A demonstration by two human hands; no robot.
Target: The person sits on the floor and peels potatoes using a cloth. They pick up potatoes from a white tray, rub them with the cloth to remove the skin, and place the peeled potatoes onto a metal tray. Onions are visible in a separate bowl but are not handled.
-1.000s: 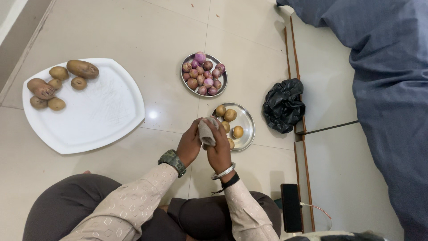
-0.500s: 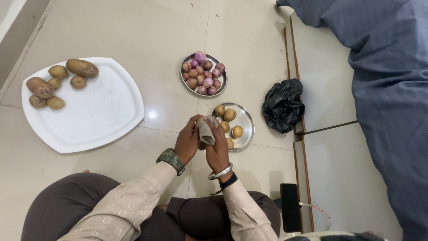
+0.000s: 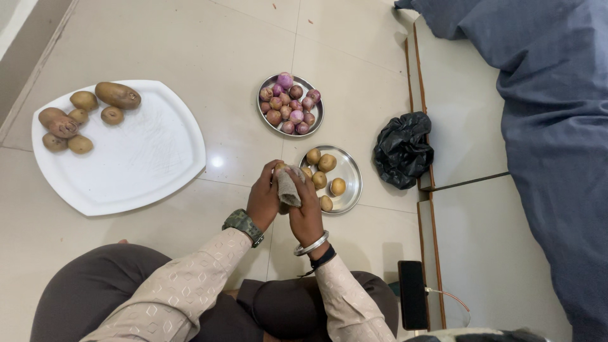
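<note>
Grey-beige cloth (image 3: 288, 185); white tray (image 3: 136, 158); purple onions (image 3: 289, 104); black bag (image 3: 403, 149).

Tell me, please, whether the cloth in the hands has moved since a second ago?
Yes, slightly. The cloth has shifted left, towards the white tray, and now overlaps less of the steel plate of potatoes than before.

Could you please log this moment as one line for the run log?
left hand: holds cloth | right hand: holds cloth | cloth: greyish, wrapped round something hidden | steel plate: small potatoes, beside hands
</note>
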